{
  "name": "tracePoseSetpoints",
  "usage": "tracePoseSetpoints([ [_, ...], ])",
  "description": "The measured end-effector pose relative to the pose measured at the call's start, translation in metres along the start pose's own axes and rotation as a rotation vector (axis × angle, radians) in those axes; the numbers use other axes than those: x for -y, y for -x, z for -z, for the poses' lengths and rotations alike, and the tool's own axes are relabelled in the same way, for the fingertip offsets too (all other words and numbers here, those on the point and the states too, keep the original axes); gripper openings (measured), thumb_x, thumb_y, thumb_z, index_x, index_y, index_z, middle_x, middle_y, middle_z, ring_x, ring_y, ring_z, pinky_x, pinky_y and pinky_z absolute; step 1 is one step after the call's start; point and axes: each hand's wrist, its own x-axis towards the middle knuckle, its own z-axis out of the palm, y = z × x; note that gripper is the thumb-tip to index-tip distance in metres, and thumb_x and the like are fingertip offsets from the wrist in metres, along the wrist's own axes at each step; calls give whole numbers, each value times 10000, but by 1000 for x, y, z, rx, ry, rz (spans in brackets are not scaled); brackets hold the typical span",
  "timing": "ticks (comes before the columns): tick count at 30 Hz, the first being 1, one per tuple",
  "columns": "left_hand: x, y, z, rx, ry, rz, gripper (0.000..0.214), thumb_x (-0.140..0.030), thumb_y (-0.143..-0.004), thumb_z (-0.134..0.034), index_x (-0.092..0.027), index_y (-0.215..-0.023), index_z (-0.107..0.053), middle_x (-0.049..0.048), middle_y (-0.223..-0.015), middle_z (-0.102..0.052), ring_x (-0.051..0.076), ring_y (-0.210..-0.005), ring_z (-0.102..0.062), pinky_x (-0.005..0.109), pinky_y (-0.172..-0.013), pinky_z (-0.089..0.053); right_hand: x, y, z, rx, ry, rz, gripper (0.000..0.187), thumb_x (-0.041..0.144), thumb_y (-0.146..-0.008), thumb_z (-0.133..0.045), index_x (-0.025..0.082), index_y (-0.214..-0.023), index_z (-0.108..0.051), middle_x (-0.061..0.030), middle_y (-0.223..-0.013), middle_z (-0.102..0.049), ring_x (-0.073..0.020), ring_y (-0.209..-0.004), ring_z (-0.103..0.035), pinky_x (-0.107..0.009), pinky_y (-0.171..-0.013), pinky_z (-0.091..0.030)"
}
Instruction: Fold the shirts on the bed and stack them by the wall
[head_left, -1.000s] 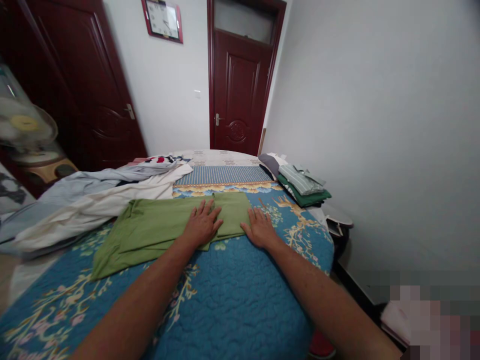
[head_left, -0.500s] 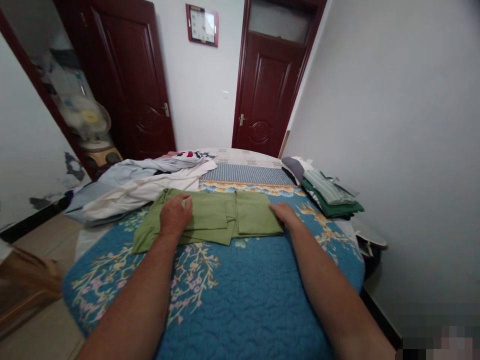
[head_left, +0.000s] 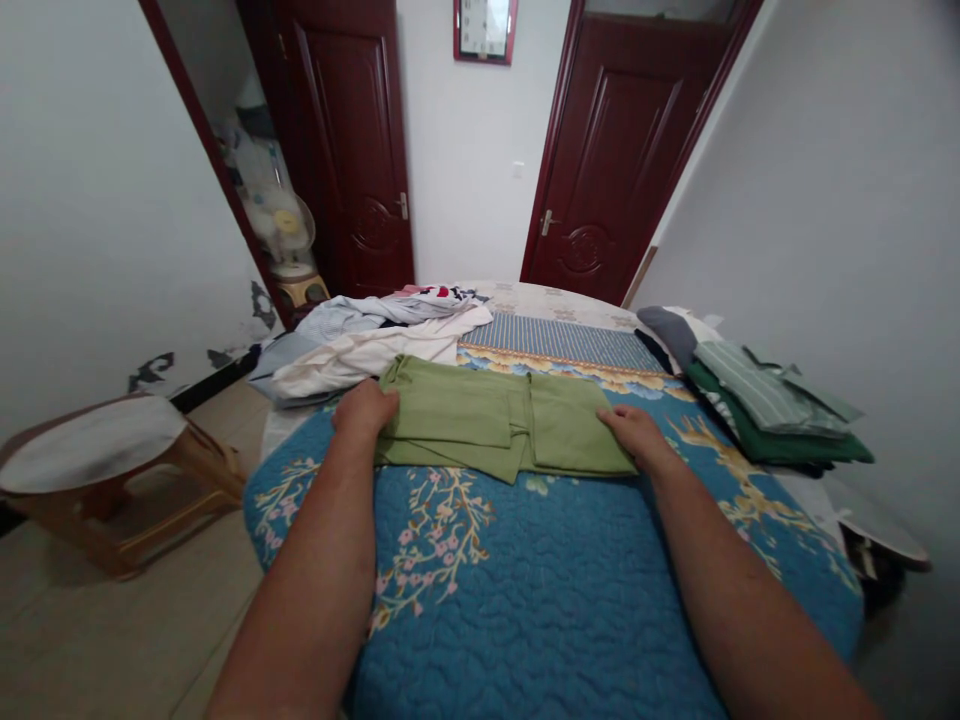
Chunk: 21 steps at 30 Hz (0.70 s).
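Observation:
A green garment (head_left: 487, 425) lies folded on the blue floral quilt (head_left: 525, 590) of the bed. My left hand (head_left: 364, 410) is at its left end, fingers curled around the edge of the cloth. At the garment's right end rests my right hand (head_left: 636, 436), fingers flat and stretched out on the green fabric.
A heap of unfolded white and pale blue clothes (head_left: 367, 345) lies behind the garment at the left. Folded clothes (head_left: 757, 410) are stacked at the bed's right edge by the wall. A wooden stool (head_left: 105, 480) stands on the floor at left. Two dark red doors and a fan (head_left: 289, 225) are at the back.
My left hand has slid leftward along the garment to its left end and closed on it. The garment is now folded shorter. My head has turned left.

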Motion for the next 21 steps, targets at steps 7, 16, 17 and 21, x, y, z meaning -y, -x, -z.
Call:
tracePoseSetpoints([
  [7,-3,-4,-3,43,116,-175,338,-321,-844,-663,-162,-1093,-828,180,-1141,-828,361,-1127,-769,398,-933,-593,0,-3,19,-84,115,71,258,386,-881,-652,177,-772,-756,-51,-728,-736,-194,-667,-642,-279,-619,-433],
  [16,-47,35,-19,373,686,-149,536,-406,-795,-802,-183,-1279,-743,61,-823,-800,235,-638,-734,278,-537,-552,-55,-7,105,-97,63,9,361,524,-793,-679,174,-826,-761,-31,-735,-751,-203,-696,-663,-279,-640,-469],
  [17,-49,37,-19,404,688,-130,549,-424,-819,-787,-181,-1307,-723,48,-769,-776,218,-564,-692,267,-480,-512,-56,-5,109,-111,55,1,362,525,-788,-677,174,-820,-756,-29,-726,-746,-201,-689,-660,-280,-638,-468],
  [21,-49,41,-15,456,685,-137,457,-427,-896,-723,-159,-1266,-719,-4,-636,-682,158,-442,-561,227,-423,-418,-42,1,114,-176,105,17,350,511,-802,-657,171,-791,-743,-16,-694,-718,-195,-680,-643,-278,-624,-441],
])
